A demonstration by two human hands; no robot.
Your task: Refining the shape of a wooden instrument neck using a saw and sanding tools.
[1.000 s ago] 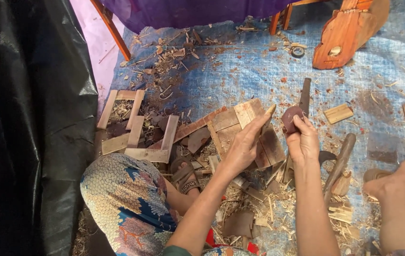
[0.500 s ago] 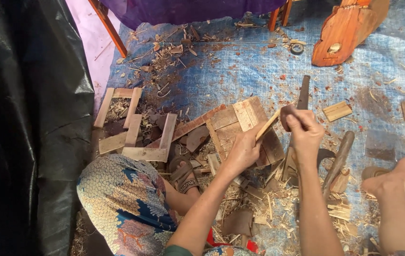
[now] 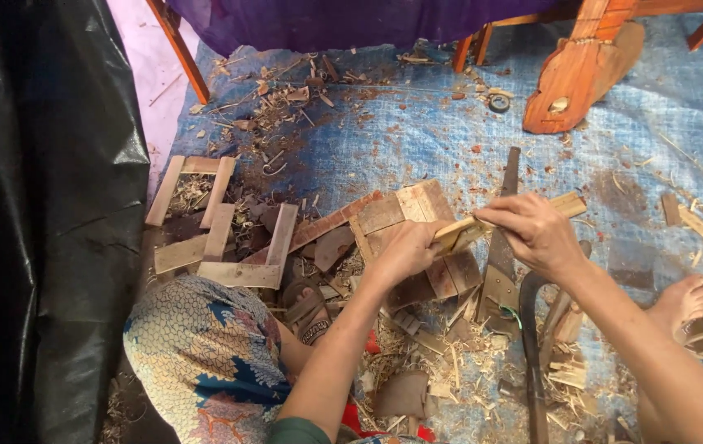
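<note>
Both my hands hold one pale wooden strip (image 3: 460,233) just above the floor. My left hand (image 3: 405,251) grips its near end, and my right hand (image 3: 532,234) is closed over its middle. The far end sticks out past my right fingers. Under the strip, a long dark blade (image 3: 501,263) lies pointing away from me. A block of joined brown boards (image 3: 405,210) sits beside my left hand. Wood shavings (image 3: 458,362) are heaped below both hands.
A blue tarp (image 3: 417,140) covers the floor. Pale wooden frames (image 3: 220,238) lie at the left beside a black plastic sheet (image 3: 39,205). A carved reddish wood piece (image 3: 573,78) and a tape roll (image 3: 499,103) are at the back. My sandalled foot (image 3: 697,316) rests at the right.
The strip has tipped from steeply slanted to nearly level. My right hand has moved from the dark blade handle onto the strip, and my left hand has stayed on its near end.
</note>
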